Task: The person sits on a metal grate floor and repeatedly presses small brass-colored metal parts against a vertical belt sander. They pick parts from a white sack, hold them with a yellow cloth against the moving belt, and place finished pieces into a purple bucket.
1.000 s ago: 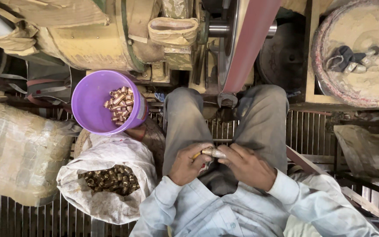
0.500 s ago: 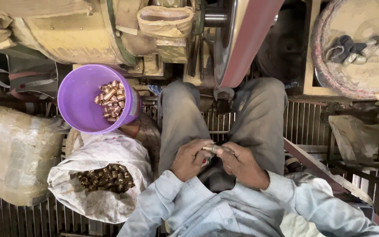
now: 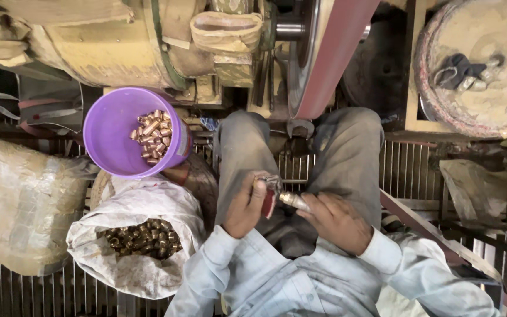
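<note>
I sit with both hands over my lap. My left hand (image 3: pixel 244 206) grips a small tool with a red handle (image 3: pixel 269 202). My right hand (image 3: pixel 337 222) holds a small brass-coloured metal fitting (image 3: pixel 294 201), its end touching the tool. To my left, a purple bucket (image 3: pixel 108 136) holds shiny copper-coloured fittings (image 3: pixel 152 135). Below the bucket, an open white sack (image 3: pixel 136 235) is filled with darker, dull fittings (image 3: pixel 138 237).
A reddish belt (image 3: pixel 335 53) runs over a wheel straight ahead between my knees. A dusty machine body (image 3: pixel 107 41) stands at upper left, a round dusty disc (image 3: pixel 488 76) at upper right. A wrapped bale (image 3: pixel 19 205) lies at left. The floor is a metal grating (image 3: pixel 412 170).
My hands have drawn slightly apart, and the tool and the fitting now show between them. The view has shifted a little.
</note>
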